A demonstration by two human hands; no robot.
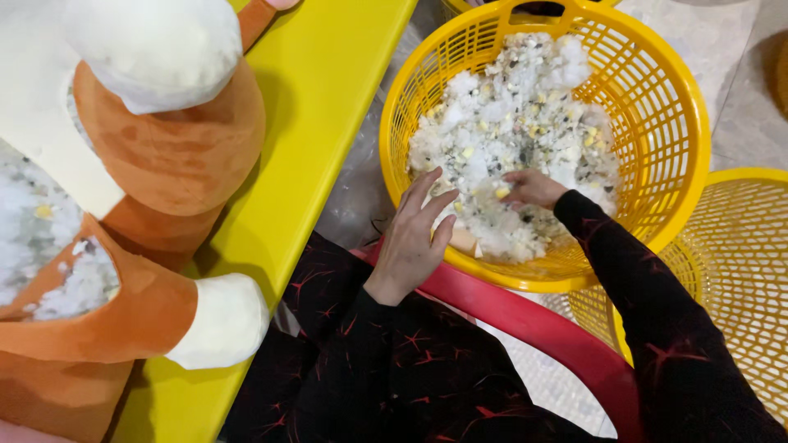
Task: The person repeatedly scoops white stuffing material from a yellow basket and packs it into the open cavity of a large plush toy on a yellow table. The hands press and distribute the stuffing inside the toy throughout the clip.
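— What step is this?
— Gathering stuffing [509,139] from the yellow basket [657,98] at one o'clock, I'd judge; left hand [414,238] spread open, right hand [533,189] curled into fluff (grip unclear).
— Next?
— Probably a firm pinch, then lift.

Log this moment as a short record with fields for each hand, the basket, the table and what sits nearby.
left hand: fingers spread, resting on the stuffing at the near rim of the basket
right hand: reaching into the stuffing, fingers curled into it
basket: yellow plastic mesh, filled with white fluffy stuffing flecked with yellow and grey bits
table: yellow, to the left of the basket
plush toy: orange and white, lying on the table, stuffing showing at its open seam
second basket: yellow, at the right edge
chair: red, under the basket
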